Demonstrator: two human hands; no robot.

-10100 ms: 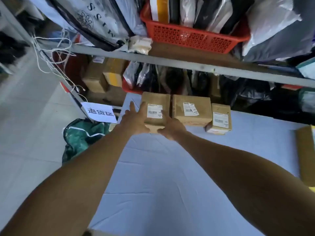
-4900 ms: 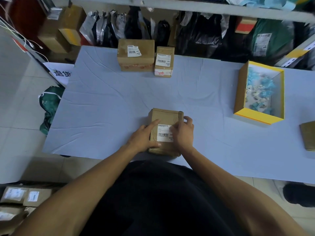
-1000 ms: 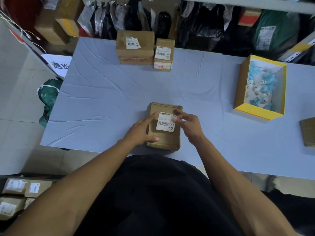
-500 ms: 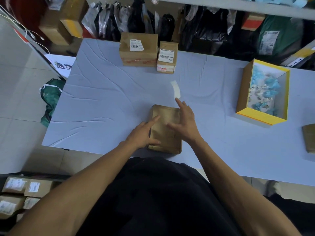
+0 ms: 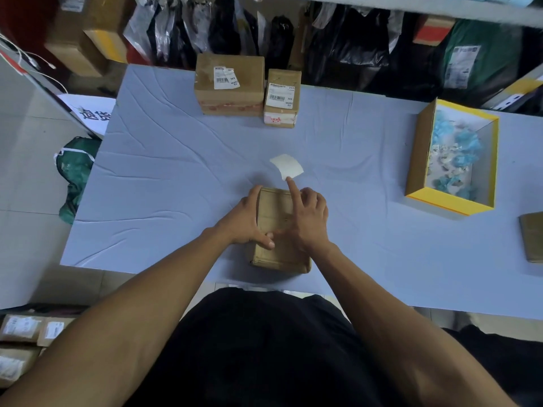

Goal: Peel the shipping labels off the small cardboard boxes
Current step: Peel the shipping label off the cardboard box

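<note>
The label (image 5: 287,166), blank side up, hangs stuck to the tip of the right hand's (image 5: 308,220) outstretched index finger, beyond the box (image 5: 276,230); its other fingers are curled. The left hand (image 5: 245,221) clasps the box's left side, thumb on top.

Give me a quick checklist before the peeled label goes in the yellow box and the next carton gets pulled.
1. Near box top free of label: ok.
2. Peeled label stuck to right hand index fingertip: ok.
3. Left hand steadying the near box: ok.
4. Yellow box open, path unobstructed: ok.
5. Far boxes labelled: ok, two left.
6. Residue on near box: cannot tell.
</note>
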